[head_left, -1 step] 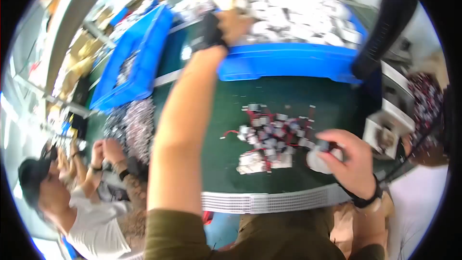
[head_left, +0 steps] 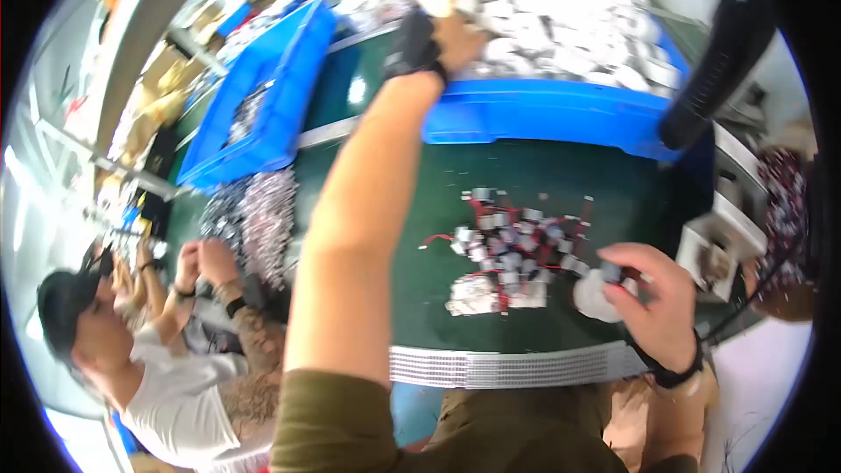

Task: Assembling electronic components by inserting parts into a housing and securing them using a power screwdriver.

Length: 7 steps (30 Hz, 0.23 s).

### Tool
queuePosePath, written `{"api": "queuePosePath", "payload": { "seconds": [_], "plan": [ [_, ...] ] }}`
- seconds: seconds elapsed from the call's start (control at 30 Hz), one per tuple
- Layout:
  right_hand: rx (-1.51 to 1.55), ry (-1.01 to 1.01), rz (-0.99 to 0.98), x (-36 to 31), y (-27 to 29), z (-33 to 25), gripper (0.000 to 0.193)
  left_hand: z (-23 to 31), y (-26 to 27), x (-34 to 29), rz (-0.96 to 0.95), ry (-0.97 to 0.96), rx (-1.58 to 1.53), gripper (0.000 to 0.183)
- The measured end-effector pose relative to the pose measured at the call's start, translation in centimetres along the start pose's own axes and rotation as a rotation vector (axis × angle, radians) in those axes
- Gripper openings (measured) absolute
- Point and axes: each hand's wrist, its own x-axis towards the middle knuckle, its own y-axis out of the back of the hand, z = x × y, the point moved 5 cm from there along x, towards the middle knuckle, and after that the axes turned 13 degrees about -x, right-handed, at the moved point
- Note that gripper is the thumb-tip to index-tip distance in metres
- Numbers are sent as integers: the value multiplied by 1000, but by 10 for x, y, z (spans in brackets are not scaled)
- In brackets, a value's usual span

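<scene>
My left arm reaches far forward, and my left hand point(head_left: 457, 40) is at the near left edge of a blue bin point(head_left: 552, 114) heaped with white parts point(head_left: 561, 22). Blur and glare hide its fingers. At the right, my right hand point(head_left: 659, 302) pinches a small dark grey block point(head_left: 611, 272) between thumb and forefinger. Beside those fingertips is a white round piece point(head_left: 596, 298); whether it is attached to the block I cannot tell. Left of this hand lies a pile of small grey and white parts with red and black wires point(head_left: 517, 241) on the green table point(head_left: 429, 315).
A second blue bin point(head_left: 293, 88) stands at the left, with silvery and pinkish piles point(head_left: 267, 219) near it. A co-worker point(head_left: 166, 377) handles something there. A black post point(head_left: 718, 61) rises at the right, near a white box point(head_left: 714, 254). Grey slotted trim point(head_left: 499, 368) lines the front edge.
The whole view has shifted slightly, so everything appears farther right. My left hand stays at the bin of white parts. My right hand keeps its pinch on the grey block.
</scene>
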Motion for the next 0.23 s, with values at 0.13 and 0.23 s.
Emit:
{"api": "queuePosePath", "payload": {
  "seconds": [0.13, 0.23],
  "plan": [
    [-16, 11, 154, -11, 11, 17, 33, 27, 10, 7, 20, -12, -178, 58],
    [2, 19, 112, -14, 13, 30, 36, 34, 59, -24, 176, -28, -324, 58]
  ]
}}
